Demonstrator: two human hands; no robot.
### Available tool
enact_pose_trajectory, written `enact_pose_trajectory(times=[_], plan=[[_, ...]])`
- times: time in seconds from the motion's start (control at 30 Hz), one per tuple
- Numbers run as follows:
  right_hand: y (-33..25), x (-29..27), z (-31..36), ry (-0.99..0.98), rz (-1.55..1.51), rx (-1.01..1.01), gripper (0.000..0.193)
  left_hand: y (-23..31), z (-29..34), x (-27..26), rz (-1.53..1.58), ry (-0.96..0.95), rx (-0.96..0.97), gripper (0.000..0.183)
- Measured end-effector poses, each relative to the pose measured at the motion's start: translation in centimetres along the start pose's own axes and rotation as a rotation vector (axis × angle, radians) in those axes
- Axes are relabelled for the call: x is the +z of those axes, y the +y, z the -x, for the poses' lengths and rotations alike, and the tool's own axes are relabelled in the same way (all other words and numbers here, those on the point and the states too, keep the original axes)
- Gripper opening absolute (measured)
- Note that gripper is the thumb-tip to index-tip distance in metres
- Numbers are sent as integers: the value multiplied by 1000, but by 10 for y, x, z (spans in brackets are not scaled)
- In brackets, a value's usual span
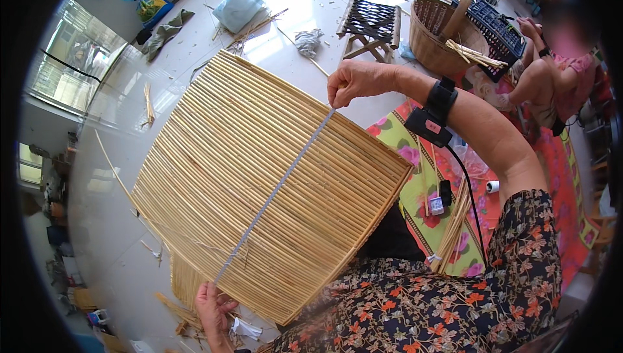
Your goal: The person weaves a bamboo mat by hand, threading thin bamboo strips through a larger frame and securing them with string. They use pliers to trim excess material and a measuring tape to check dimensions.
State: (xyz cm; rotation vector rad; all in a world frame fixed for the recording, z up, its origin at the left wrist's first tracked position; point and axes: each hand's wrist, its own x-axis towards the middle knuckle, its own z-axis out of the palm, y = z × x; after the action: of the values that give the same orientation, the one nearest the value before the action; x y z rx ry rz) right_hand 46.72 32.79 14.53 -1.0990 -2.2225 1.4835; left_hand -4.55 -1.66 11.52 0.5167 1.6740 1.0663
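A panel of straw-coloured reed stalks point(214, 158), laid side by side and bound together, lies tilted across my lap. Across it, over the stalks, runs a thin blue-grey measuring tape point(275, 195), pulled straight. My right hand point(360, 84) is closed in a pinch on the tape's upper end, at the panel's far right edge. At the near left edge, my left hand point(215, 306) pinches the lower end; its fingertips are partly hidden. A few loose fibres lie on the panel near the tape.
Stalk bundles point(452, 230) and a white spool point(492, 187) lie on the flowered mat point(415, 187) at right. Behind stand a folding stool point(370, 22), a wicker basket point(431, 45) and a dark plastic crate point(496, 28). A co-worker point(564, 80) sits at far right.
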Motion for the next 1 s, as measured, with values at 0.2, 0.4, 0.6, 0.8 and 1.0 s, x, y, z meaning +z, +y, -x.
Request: enact_pose_trajectory(times=[0.2,0.4,0.6,0.8,1.0], plan=[[5,2,2,10,-14,3,16,8,4,11,-19,21,-14,25],[7,2,2,22,-26,5,12,2,-1,0,-8,1,-14,26],[7,-1,2,-10,-42,20,17,2,-1,-1,-11,6,-12,26],[11,-1,3,-35,-59,37,18,-6,-7,-17,-20,-43,2,28],[12,0,3,-44,-64,55,18,0,-2,-1,-12,20,-14,25]])
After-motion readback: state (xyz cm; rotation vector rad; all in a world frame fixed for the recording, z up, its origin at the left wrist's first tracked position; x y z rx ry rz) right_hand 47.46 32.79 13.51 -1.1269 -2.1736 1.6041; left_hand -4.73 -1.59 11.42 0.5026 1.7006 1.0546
